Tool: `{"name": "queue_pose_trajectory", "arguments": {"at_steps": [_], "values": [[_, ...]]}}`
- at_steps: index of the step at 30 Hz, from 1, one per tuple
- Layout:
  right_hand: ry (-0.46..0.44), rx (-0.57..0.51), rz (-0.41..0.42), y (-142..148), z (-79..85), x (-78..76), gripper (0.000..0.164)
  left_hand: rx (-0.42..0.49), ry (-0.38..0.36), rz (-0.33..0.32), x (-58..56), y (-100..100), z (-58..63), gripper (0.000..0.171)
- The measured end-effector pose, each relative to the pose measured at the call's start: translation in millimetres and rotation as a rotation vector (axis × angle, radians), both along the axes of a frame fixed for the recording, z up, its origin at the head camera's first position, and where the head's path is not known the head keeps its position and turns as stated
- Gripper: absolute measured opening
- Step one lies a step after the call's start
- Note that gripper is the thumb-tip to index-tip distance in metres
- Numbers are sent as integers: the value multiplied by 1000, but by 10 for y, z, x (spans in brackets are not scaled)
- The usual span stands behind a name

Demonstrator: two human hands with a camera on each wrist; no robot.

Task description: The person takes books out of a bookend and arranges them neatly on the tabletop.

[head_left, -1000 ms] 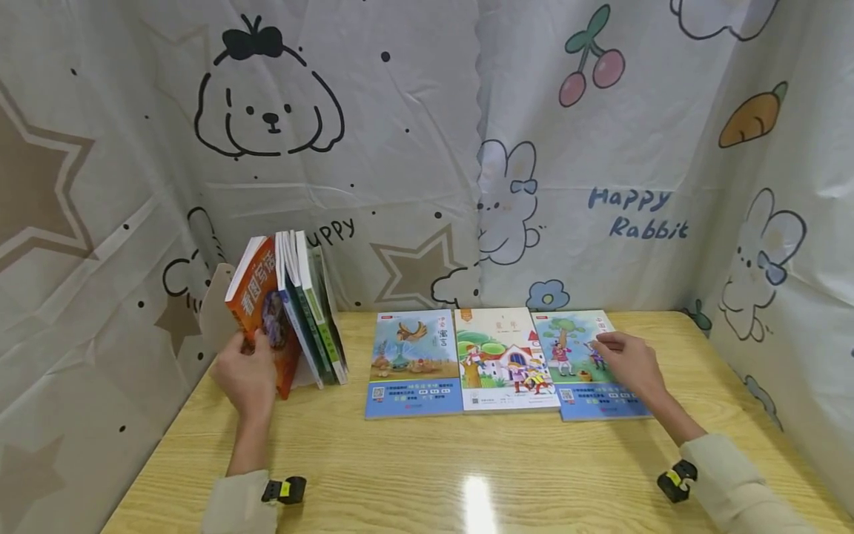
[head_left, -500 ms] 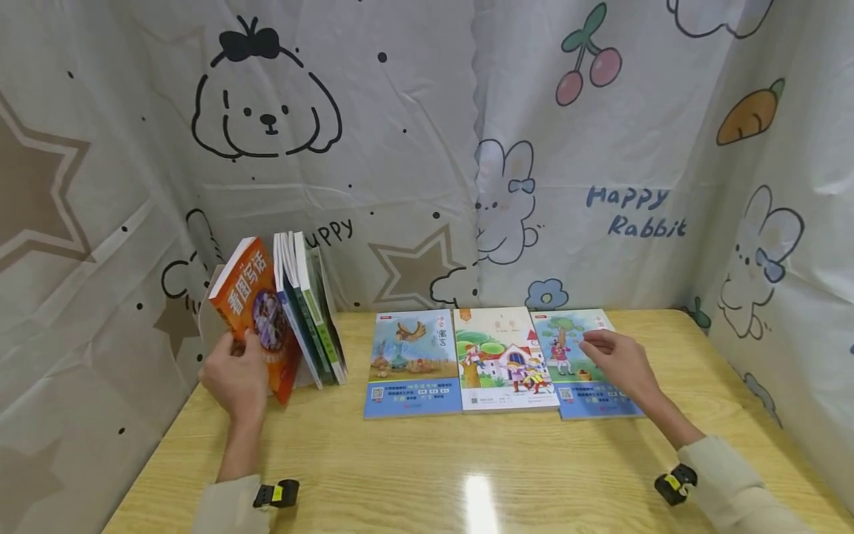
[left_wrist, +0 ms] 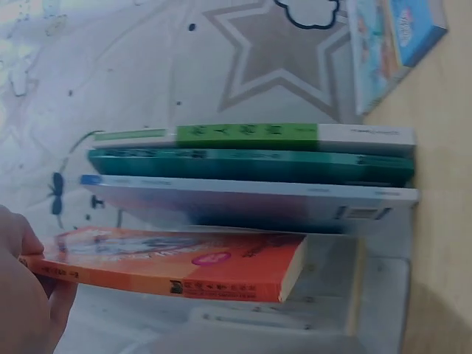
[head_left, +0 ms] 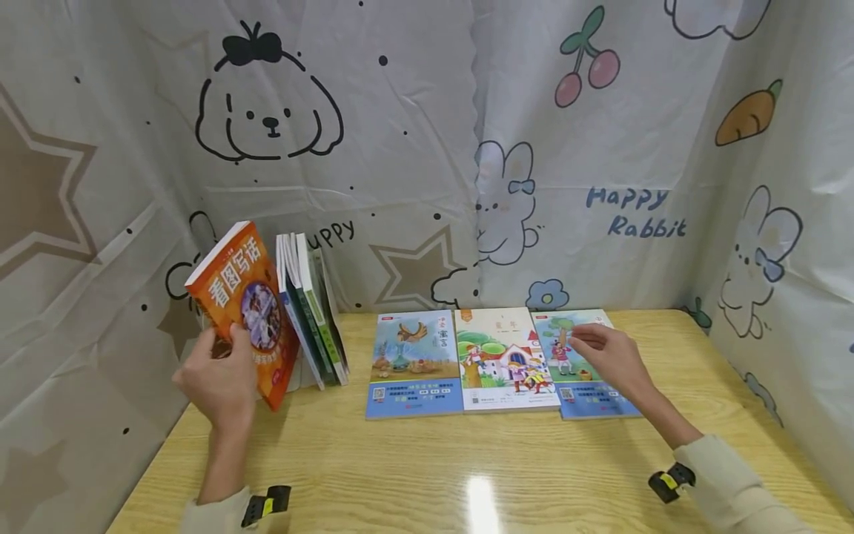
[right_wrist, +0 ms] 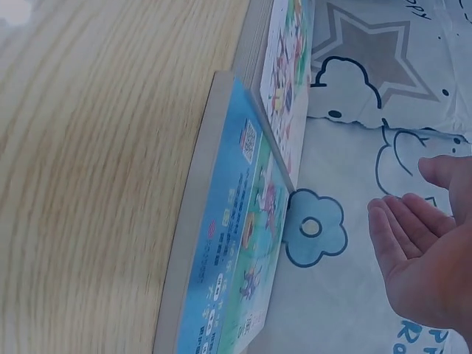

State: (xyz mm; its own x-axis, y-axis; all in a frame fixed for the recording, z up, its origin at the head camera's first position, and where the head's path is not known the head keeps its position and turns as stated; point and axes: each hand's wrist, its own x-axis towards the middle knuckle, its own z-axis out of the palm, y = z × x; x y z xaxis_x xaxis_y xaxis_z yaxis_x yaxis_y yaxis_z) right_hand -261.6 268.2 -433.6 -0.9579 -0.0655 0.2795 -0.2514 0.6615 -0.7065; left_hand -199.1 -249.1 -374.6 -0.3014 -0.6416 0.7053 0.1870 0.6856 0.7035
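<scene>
My left hand [head_left: 220, 378] pinches the left edge of an orange book [head_left: 250, 315], thumb on its cover. The book is tilted and stands just left of several upright books [head_left: 310, 319]. In the left wrist view a gap separates the orange book [left_wrist: 184, 265] from a pale-spined book [left_wrist: 258, 199]; teal and green spines lie beyond it. My right hand [head_left: 614, 363] hovers with loosely bent fingers over a blue-and-green picture book [head_left: 567, 397], which it partly hides. The right wrist view shows that hand [right_wrist: 428, 258] holding nothing.
A white-covered book [head_left: 508, 356] and another blue picture book [head_left: 414, 363] lie flat beside the right-hand one on the wooden table [head_left: 387, 475]. A pale stand [left_wrist: 383, 295] lies under the upright books. A printed curtain [head_left: 400, 89] encloses the back and sides.
My left hand has drawn the orange book left and towards me, away from the upright books, turning its cover more into view. My right hand has shifted slightly left above the right-hand book.
</scene>
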Motion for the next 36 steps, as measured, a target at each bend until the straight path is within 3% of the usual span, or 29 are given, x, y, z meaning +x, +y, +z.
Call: {"name": "queue_pose_trajectory", "arguments": {"at_steps": [6,22,29,36], "values": [[7,-6,7,-57,46,27,46,-89,47,24,131,17,147,31],[7,-33,2,-118,113,50,46,-127,212,-35,358,182,474,21],[4,-32,5,-113,125,55,47,-140,278,-27,452,265,586,16],[12,-28,2,-124,173,73,46,-173,300,-47,578,384,716,21]]}}
